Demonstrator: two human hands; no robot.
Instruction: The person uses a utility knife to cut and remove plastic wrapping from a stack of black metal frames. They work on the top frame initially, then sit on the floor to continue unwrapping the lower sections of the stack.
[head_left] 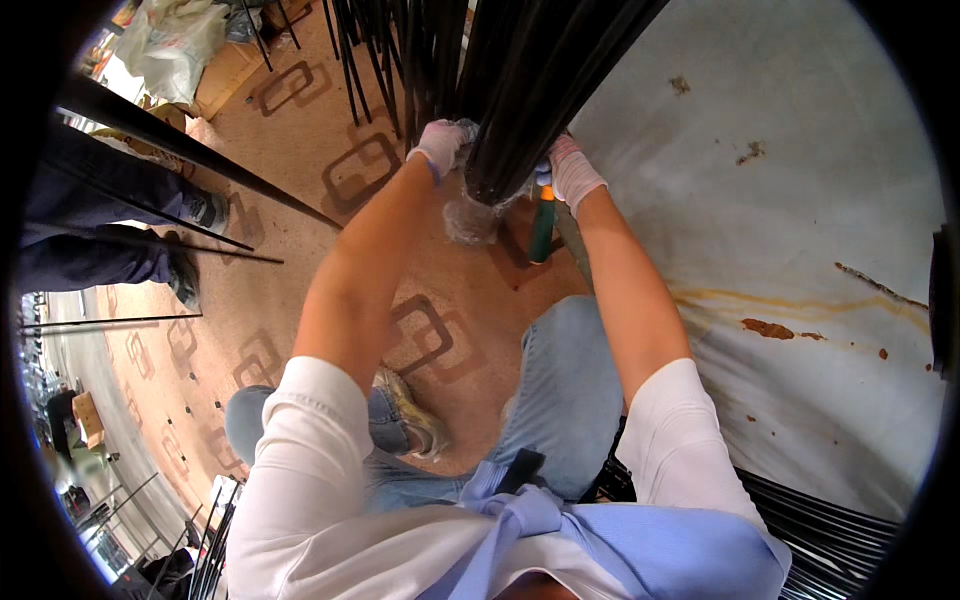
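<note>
A thick bundle of long black rods leans in front of me, its lower end wrapped in clear plastic film. My left hand, in a pale glove, is closed against the bundle's left side; its fingertips are partly hidden. On the right side, my right hand, gloved too, is closed beside the rods. A tool with a green handle and orange collar sticks down from its fingers. The tool's other end is hidden.
More thin black rods stand beyond my left hand. Another person's legs are at the left, near slanting rods. A stained grey sheet-like surface lies at the right. Black rods lie behind my right elbow. Plastic bags sit far left.
</note>
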